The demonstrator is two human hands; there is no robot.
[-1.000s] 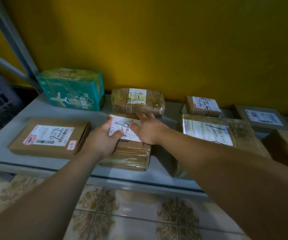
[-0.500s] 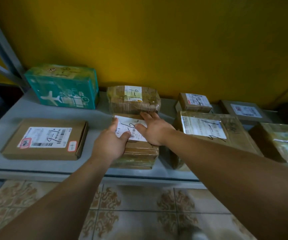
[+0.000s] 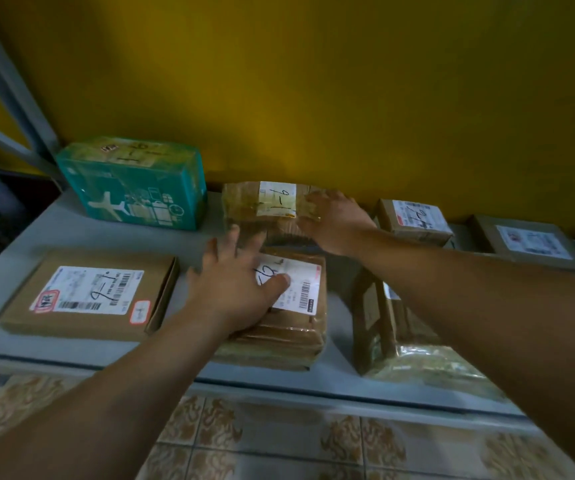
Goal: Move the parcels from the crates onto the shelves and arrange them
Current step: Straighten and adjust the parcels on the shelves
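- Two hands worked the grey metal shelf [image 3: 81, 233]: the left hand [image 3: 237, 292] lay spread, palm flat on the brown tape-wrapped parcel [image 3: 289, 334] at the front edge, thumb on its white label [image 3: 299, 289].
- The right hand [image 3: 334, 220] covered the right end of the taped brown parcel marked 9-1 [image 3: 258, 209] at the back edge; its grip could not be told.
- Squaring them probably called for steady pressure in front while the rear one was nudged straight, clear of the teal printed box [image 3: 133, 185].
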